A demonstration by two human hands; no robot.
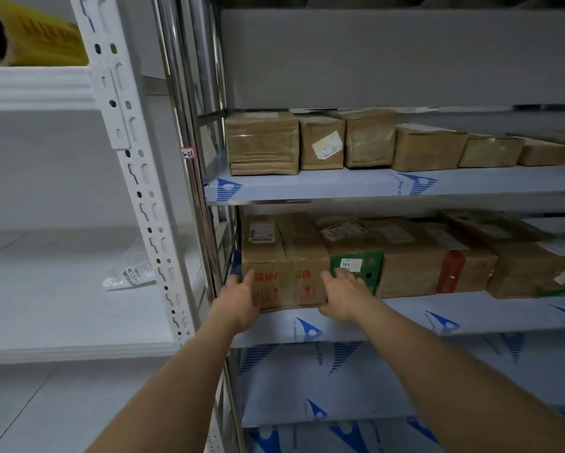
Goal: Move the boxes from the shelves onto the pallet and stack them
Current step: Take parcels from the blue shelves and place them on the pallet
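Both hands reach the leftmost brown box point(284, 259) on the lower shelf point(438, 317). The left hand point(240, 299) presses its left front corner and the right hand point(344, 295) its right edge, beside the green box point(356, 268); each grip looks open, fingers straight. Next, I judge: clamp and slide it out.

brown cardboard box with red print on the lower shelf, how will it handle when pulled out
The brown cardboard box with red print looks stiff: its edges are square and taped. It is probably fairly heavy, being the biggest box here, with both the left hand and right hand on it. It should slide easily on the smooth blue-printed film of the lower shelf.
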